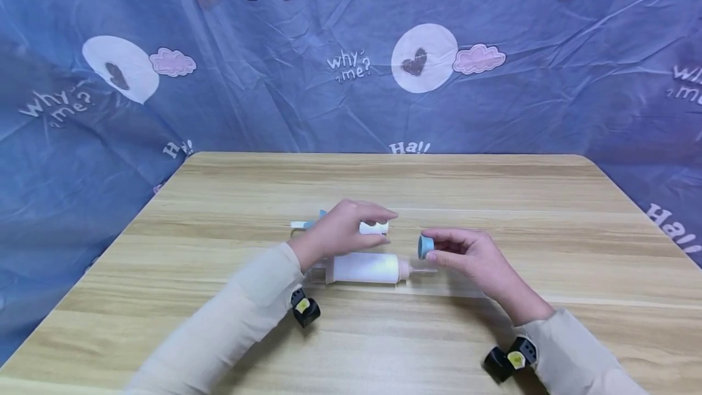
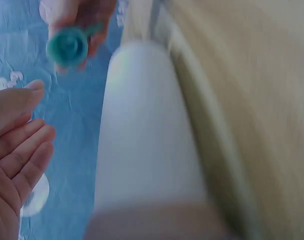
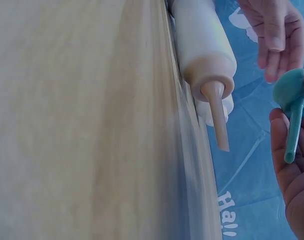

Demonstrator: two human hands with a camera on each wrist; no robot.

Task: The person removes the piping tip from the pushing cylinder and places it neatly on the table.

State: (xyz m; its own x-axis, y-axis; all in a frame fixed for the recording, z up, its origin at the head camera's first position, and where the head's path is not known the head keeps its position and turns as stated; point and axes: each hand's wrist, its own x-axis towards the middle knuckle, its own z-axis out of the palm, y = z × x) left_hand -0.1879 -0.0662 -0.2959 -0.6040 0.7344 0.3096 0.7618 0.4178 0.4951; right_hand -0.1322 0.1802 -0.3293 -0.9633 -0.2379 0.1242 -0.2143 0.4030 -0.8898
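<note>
Teal, a small funnel-shaped piece (image 1: 423, 247) is pinched between the thumb and fingers of the right hand (image 1: 471, 255), its round mouth facing left and its thin spout pointing back toward the tabletop's right edge. It appears raised above the wooden tabletop (image 1: 439, 346).

The left hand (image 1: 345, 227) is unclosed and holds nothing, thumb and fingers parted, with a gap between its fingertips and the teal piece.

Below the hands, a large white bottle (image 1: 366, 267) lies on its side, roughly parallel to the tabletop's far edge, its pale nozzle (image 3: 219, 115) pointing toward the right edge. The teal piece is near that nozzle but apart from it. A smaller white item (image 1: 375, 228) lies closer to the far edge, partly hidden by the left hand.

The step in hand seems to be holding or positioning the teal piece; the next move probably calls for keeping this light pinch steady while turning or guiding it.
</note>
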